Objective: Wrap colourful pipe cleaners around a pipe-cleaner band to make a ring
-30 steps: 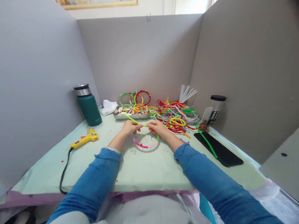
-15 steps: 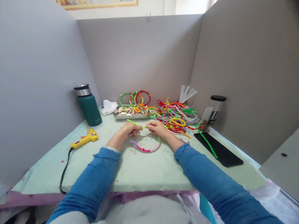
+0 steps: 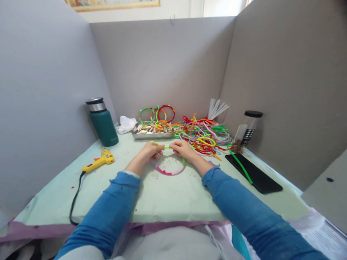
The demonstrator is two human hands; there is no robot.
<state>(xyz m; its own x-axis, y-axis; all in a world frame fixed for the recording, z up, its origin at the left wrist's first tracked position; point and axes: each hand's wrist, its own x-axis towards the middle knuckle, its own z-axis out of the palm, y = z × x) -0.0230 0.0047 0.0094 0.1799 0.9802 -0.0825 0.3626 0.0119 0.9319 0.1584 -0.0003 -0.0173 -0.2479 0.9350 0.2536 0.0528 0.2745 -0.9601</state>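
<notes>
Both hands work over the middle of the table at a ring wrapped in fuzzy pipe cleaner [image 3: 165, 172], coloured purple, red, pink and green. My left hand [image 3: 151, 151] is closed, its fingers pinching the left end of a bright green stretch of pipe cleaner [image 3: 166, 147]. A loose green tip shows just above that hand. Close by on the right, my right hand [image 3: 181, 148] pinches the other end of the green stretch. The ring's lower arc hangs below the hands, nearer to me. Its upper part is partly hidden by my fingers.
Behind the hands stand a metal tray [image 3: 153, 136] of shell-like pieces, several finished rings [image 3: 166, 107] and a heap of pipe cleaners [image 3: 203, 138]. A yellow glue gun [image 3: 97, 163] and green bottle [image 3: 103, 124] are left. A phone [image 3: 258, 177] and clear bottle [image 3: 251, 125] are right.
The ring's lower arc has risen slightly, and its purple end now lies close under my left hand. My left fingers have shifted their grip, and less of the green tip sticks up.
</notes>
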